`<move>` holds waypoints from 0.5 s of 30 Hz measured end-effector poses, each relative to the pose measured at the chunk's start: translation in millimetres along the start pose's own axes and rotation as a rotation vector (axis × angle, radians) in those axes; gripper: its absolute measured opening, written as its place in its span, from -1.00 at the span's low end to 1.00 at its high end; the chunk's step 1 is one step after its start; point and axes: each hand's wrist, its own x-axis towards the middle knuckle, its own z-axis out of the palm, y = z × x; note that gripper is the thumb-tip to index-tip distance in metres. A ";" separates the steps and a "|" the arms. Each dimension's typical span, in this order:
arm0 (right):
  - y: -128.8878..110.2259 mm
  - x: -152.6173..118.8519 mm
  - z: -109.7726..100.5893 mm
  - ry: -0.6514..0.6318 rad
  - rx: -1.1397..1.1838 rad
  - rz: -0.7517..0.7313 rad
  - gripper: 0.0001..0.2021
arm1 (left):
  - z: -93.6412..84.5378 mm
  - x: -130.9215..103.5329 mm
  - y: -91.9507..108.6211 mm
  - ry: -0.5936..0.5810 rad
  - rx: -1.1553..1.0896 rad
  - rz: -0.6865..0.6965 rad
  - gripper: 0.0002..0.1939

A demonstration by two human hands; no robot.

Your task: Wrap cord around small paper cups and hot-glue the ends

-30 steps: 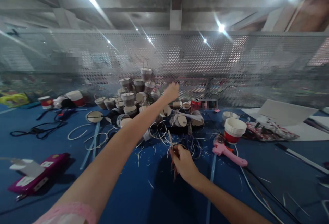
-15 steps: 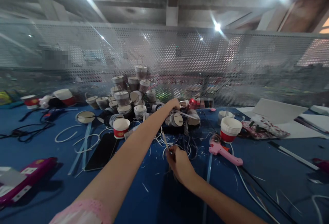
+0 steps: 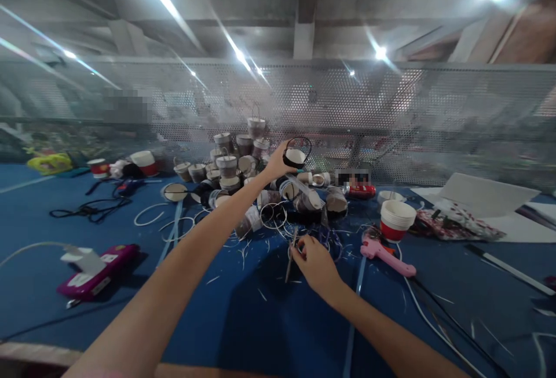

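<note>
Raised above the pile of small wrapped cups, my left hand holds a small dark cup with a white inside and a thin dark looped handle. My right hand is lower, over the blue table, its thumb and fingers pinched on a thin pale stick. White string loops and short clippings lie just beyond it. Several cups with wire handles are stacked behind my left forearm.
A pink glue gun and stacked red-and-white cups stand at right, near a red can. A purple power strip lies at left. A perforated metal screen rises behind.
My left hand has risen from the pile with the dark cup. The stick in my right hand now points more downward. The red can now lies on its side, and the view has shifted.
</note>
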 end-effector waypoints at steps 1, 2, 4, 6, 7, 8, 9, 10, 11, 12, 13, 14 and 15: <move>0.2 -0.3 -0.9 0.021 -0.023 -0.016 -0.80 | -3.1 -6.0 4.0 0.025 -0.048 -0.007 -0.04; 0.3 -0.6 -1.9 0.048 -0.040 -0.029 -0.79 | -5.6 -10.9 8.2 0.060 -0.097 -0.028 -0.03; 0.0 -1.0 -3.6 0.112 -0.055 -0.052 -0.77 | -9.6 -15.5 16.6 0.164 -0.207 -0.089 -0.03; -0.2 -1.3 -4.2 0.179 -0.076 -0.078 -0.75 | -14.2 -12.1 24.8 0.280 -0.341 -0.149 -0.03; -0.3 -1.5 -4.1 0.212 -0.096 -0.091 -0.75 | -17.5 -7.7 29.3 0.328 -0.408 -0.175 -0.04; -0.3 -1.8 -3.8 0.241 -0.120 -0.104 -0.74 | -21.7 -2.3 34.3 0.358 -0.470 -0.200 -0.05; -0.3 -2.1 -3.4 0.266 -0.143 -0.119 -0.74 | -26.8 3.4 40.3 0.373 -0.523 -0.216 -0.04; -0.3 -2.5 -3.0 0.286 -0.163 -0.132 -0.74 | -32.7 8.3 47.3 0.380 -0.570 -0.214 -0.02; -0.3 -3.2 -3.0 0.304 -0.179 -0.140 -0.74 | -39.0 11.5 55.3 0.380 -0.607 -0.189 0.00; -0.2 -3.8 -3.6 0.323 -0.194 -0.140 -0.74 | -45.1 12.0 64.3 0.380 -0.631 -0.149 0.04; 0.0 -4.4 -5.2 0.344 -0.210 -0.132 -0.74 | -50.7 9.2 73.9 0.367 -0.641 -0.126 0.07; 0.7 -4.4 -8.3 0.367 -0.229 -0.116 -0.74 | -55.1 2.6 83.4 0.345 -0.640 -0.113 0.10; 2.0 -3.4 -13.3 0.396 -0.249 -0.094 -0.75 | -57.9 -7.8 92.3 0.317 -0.630 -0.105 0.10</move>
